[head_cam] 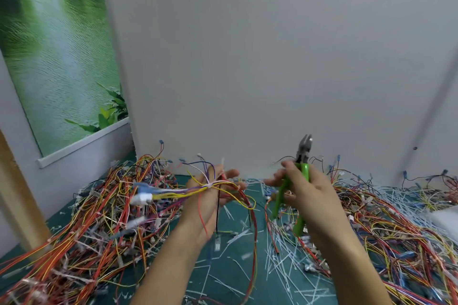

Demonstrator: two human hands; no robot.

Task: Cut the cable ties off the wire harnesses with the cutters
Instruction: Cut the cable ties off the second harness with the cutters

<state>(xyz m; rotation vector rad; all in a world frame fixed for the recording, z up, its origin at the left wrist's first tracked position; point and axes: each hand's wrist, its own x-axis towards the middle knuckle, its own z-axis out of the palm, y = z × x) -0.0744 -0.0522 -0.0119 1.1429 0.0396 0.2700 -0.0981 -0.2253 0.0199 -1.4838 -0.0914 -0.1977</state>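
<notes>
Two hands raised, left hand [210, 195] gripping thin wire harness [173, 193], right hand [304, 190] clasping green-handled cutters [301, 173].

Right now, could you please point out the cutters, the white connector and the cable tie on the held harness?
cutters [303, 155]: head view, metal head by the pivot.
white connector [143, 197]: head view, middle of its housing.
cable tie [210, 185]: head view, its white wrapped band.

Harness [173, 192] and cutters [303, 156], both held aloft
Multicoloured wires bunched by a white cable tie [209, 186]; green-handled cutters upright, jaws topmost
</notes>
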